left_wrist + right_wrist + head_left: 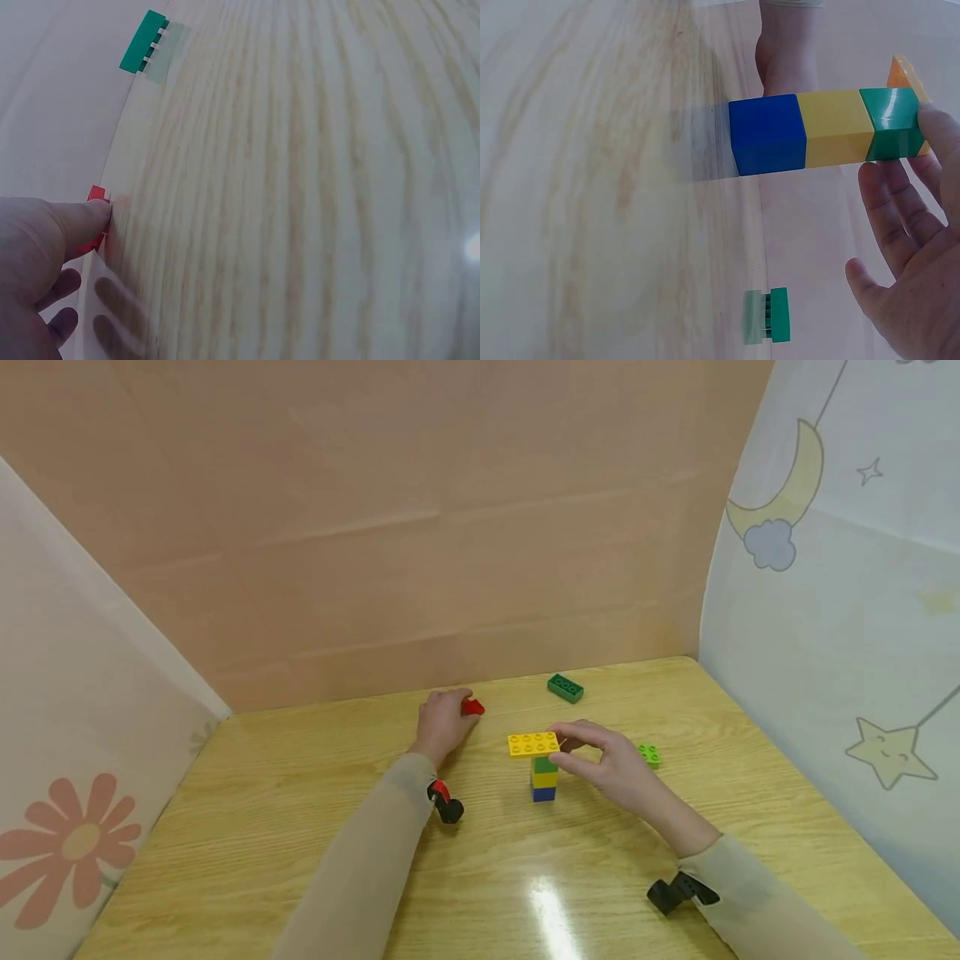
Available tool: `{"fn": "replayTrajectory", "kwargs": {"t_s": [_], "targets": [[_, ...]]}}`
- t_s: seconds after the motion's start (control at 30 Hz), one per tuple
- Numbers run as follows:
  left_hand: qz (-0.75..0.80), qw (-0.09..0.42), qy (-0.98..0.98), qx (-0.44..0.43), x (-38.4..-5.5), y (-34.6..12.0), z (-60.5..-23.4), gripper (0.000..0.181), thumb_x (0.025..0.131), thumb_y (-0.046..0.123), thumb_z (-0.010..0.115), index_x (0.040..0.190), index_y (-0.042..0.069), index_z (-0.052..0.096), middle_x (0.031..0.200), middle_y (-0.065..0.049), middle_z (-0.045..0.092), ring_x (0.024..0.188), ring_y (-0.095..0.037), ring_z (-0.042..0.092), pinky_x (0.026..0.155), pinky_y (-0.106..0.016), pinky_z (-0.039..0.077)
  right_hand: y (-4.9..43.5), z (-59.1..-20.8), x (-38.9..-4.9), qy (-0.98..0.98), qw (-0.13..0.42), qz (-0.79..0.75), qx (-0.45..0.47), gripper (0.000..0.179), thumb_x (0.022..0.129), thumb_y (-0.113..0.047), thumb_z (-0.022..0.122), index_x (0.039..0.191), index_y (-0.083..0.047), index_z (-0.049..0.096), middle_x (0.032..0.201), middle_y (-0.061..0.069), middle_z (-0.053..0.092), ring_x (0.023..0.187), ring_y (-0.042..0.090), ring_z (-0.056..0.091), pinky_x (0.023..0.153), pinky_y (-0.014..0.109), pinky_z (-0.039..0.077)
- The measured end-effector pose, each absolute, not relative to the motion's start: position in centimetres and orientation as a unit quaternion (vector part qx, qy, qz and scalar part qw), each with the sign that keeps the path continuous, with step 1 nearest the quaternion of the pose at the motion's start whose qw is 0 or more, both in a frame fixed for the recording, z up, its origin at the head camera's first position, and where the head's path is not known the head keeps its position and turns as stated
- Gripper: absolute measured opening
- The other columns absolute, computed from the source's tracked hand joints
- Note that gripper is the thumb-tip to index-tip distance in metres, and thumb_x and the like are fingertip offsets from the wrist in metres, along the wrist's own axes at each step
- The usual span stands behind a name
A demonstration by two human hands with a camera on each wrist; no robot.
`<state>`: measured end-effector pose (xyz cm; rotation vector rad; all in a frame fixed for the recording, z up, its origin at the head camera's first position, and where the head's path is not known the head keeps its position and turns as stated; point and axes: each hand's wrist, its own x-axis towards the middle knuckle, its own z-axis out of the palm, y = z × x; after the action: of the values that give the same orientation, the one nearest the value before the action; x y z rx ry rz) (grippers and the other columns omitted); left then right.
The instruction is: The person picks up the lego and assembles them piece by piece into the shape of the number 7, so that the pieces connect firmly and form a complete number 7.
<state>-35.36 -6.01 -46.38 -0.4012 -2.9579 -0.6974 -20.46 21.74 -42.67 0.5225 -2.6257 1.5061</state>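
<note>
Tower (836, 129) of Duplo-style bricks stands upright on the wood-grain table (262, 827), just left of the right hand (611, 764) and to the right of the left hand (442, 720). Bottom up: blue brick (769, 146), yellow brick (544, 780), green brick (892, 124), then yellow 2x4 plate (532, 744) across the top, overhanging toward the left hand. Right hand pinches the plate's near-right end, thumb at the near side, fingers beyond; cannot tell if the plate is pressed fully down. Left hand, farther out, pinches a small red piece (474, 707) between thumb and fingers at the table's back part; its exact shape is mostly covered.

Loose: dark green 2x4 brick (566, 688), upside down, beyond both hands; lime-green studded brick (649, 755) just right of the right hand, partly hidden by it.

Progress, judged: three bricks stacked, plate on top or being seated. Red piece, dark green brick and lime-green brick remain off the tower; whether all belong on it, unclear.
</note>
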Motion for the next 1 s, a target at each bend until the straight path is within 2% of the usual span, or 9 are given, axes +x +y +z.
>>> {"fn": "replayTrajectory", "kwargs": {"t_s": [0.3,0.53,0.77,1.0], "targets": [[-0.226,0.048,-0.962,-0.142,-35.4,-6.6,-46.6,0.050,0.102,0.025,0.084,0.147,0.009,0.071,0.133,-0.009,0.077,0.124,-0.037,0.061,0.107,-0.056,0.048,21.6,-42.6,-20.4,-0.855,0.035,0.489,0.170,0.043,0.106,-0.023,0.079,0.145,-0.008,0.071,0.128,0.000,0.074,0.115,0.023,0.067,0.110,0.068,0.048],[-0.225,0.062,-0.959,-0.163,-35.2,-7.0,-46.3,0.046,0.103,0.024,0.080,0.146,0.008,0.072,0.136,-0.017,0.074,0.121,-0.039,0.063,0.105,-0.055,0.052,21.7,-42.7,-20.4,-0.857,0.037,0.484,0.171,0.042,0.106,-0.023,0.079,0.145,-0.010,0.072,0.128,0.000,0.074,0.114,0.023,0.068,0.110,0.068,0.047],[-0.277,0.075,-0.942,-0.172,-34.9,-7.4,-45.8,0.044,0.103,0.020,0.074,0.143,0.003,0.072,0.142,-0.022,0.068,0.131,-0.042,0.059,0.114,-0.053,0.048,21.8,-42.7,-20.4,-0.858,0.036,0.484,0.170,0.044,0.106,-0.024,0.079,0.146,-0.008,0.071,0.129,0.001,0.073,0.116,0.024,0.067,0.111,0.069,0.047],[-0.339,0.065,-0.925,-0.158,-34.0,-7.4,-45.0,0.041,0.105,0.021,0.076,0.143,0.007,0.072,0.145,-0.015,0.067,0.135,-0.038,0.056,0.115,-0.053,0.046,21.7,-42.8,-20.5,-0.860,0.039,0.482,0.165,0.043,0.106,-0.026,0.079,0.146,-0.011,0.072,0.129,0.001,0.074,0.115,0.025,0.068,0.111,0.070,0.046]]}}
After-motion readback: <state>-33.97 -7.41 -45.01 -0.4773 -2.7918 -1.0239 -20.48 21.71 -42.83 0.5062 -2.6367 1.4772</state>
